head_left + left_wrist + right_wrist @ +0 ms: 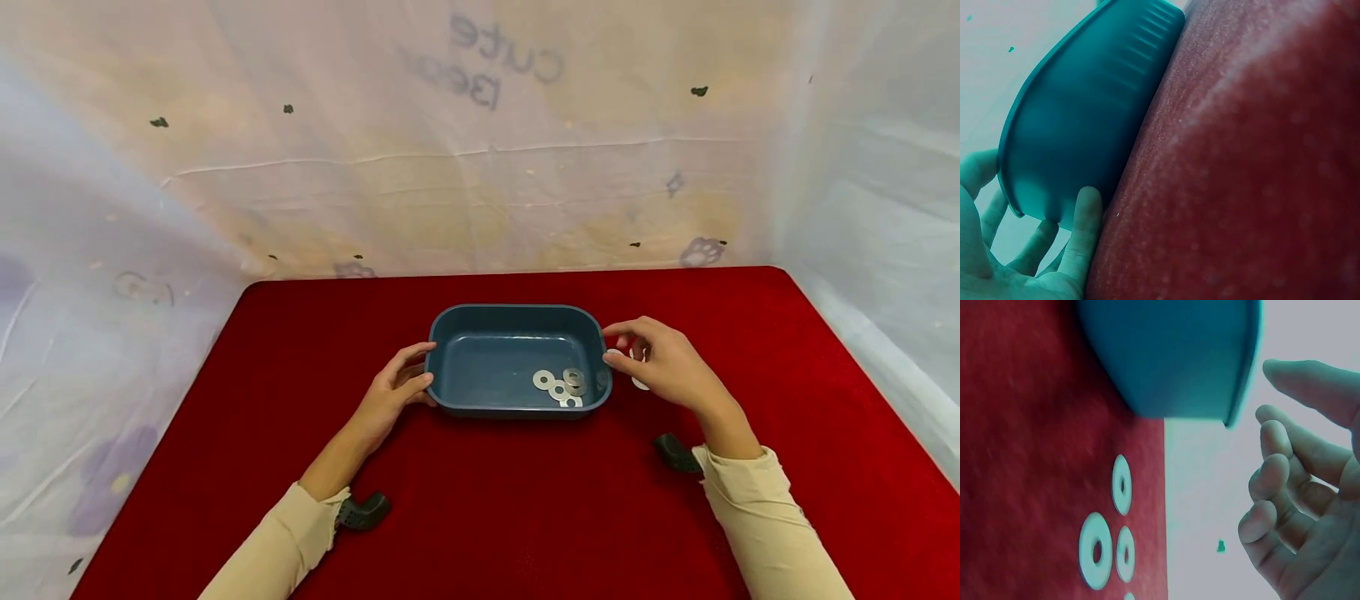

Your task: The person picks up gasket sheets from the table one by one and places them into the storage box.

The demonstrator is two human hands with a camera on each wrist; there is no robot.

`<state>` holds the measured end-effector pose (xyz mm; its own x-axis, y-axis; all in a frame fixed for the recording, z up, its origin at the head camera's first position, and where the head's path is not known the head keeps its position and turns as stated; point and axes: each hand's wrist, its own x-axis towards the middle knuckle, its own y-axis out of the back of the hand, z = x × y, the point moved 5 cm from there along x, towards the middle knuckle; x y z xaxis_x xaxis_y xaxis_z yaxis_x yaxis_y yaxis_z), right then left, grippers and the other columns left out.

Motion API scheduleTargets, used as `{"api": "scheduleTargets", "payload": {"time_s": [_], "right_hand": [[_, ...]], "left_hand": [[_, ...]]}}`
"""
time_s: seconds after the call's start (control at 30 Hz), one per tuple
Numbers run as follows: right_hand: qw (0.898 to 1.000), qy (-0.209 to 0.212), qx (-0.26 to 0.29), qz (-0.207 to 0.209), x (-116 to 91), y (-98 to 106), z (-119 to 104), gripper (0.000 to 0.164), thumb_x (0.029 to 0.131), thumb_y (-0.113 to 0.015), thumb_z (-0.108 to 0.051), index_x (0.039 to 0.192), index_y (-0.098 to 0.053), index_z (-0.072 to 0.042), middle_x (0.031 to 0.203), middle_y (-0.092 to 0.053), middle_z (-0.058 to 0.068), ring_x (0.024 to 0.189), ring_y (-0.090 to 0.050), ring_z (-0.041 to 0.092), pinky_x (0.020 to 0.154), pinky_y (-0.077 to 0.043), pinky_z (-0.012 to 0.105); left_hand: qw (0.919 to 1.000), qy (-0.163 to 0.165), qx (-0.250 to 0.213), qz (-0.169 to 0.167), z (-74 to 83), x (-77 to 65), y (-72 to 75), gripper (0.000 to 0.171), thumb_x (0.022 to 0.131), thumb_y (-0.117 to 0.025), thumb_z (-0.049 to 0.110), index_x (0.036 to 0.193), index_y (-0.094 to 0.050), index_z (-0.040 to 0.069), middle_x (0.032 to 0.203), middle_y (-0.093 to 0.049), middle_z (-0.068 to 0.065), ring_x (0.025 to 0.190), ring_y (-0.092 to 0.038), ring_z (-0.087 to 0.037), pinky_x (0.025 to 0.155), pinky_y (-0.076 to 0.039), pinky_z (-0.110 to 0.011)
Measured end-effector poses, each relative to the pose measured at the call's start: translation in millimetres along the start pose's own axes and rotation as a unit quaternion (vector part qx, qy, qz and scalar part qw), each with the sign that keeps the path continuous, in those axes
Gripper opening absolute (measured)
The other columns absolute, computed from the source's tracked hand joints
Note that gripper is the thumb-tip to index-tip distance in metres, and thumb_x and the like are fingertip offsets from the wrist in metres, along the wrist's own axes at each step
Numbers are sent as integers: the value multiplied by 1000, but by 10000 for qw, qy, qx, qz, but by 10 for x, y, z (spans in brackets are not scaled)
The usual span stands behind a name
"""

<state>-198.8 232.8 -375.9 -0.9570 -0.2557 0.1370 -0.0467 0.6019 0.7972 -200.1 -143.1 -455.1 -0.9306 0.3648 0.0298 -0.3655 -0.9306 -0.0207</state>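
Observation:
A dark blue-grey rectangular bin (495,367) stands on the red cloth, with several flat metal washers (537,377) at its near right inside. My left hand (390,387) rests its extended fingers against the bin's left end. In the left wrist view, fingertips touch the bin's rim and outer wall (1079,125). By the right rim is my right hand (660,362), thumb and index finger spread with nothing between them, the other fingers loosely bent. Under it, partly hidden in the head view, lie more washers (640,384); the right wrist view shows several washers (1093,576) flat on the cloth.
The red cloth (510,500) covers the table. A pale printed sheet (480,208) hangs behind it, and similar sheets hang at both sides. Dark curved pieces stick out by the left cuff (363,512) and the right cuff (735,479).

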Motion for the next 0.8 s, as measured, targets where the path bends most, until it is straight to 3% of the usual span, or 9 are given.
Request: {"api": "scheduleTargets", "payload": {"time_s": [0.33, 0.6, 0.8], "right_hand": [[9988, -394, -176, -229, -108, 209, 238, 35, 94, -69, -29, 123, -65, -9, 101, -60, 5, 82, -51, 22, 62, -45, 26], [9960, -607, -243, -605, -164, 224, 381, 38, 91, -72, -26, 124, -66, -6, 99, -62, 6, 77, -52, 19, 65, -45, 27], [9926, -624, -73, -1037, -165, 137, 501, 39, 90, -74, -24, 122, -67, -4, 98, -63, 6, 77, -53, 17, 66, -47, 25]], "left_hand": [[10000, -56, 24, -4, -2, -1, 2, 51, 101, -58, 18, 149, -40, 13, 149, -39, -19, 111, -59, -20, 80, -57, -28], [9998, -73, 168, -16, 9, -47, 4, 51, 103, -55, 16, 150, -39, 13, 150, -39, -19, 113, -58, -22, 81, -57, -26], [9992, 172, -268, 255, 15, -31, -14, 50, 102, -57, 17, 149, -42, 13, 149, -42, -17, 108, -61, -19, 80, -56, -26]]}}
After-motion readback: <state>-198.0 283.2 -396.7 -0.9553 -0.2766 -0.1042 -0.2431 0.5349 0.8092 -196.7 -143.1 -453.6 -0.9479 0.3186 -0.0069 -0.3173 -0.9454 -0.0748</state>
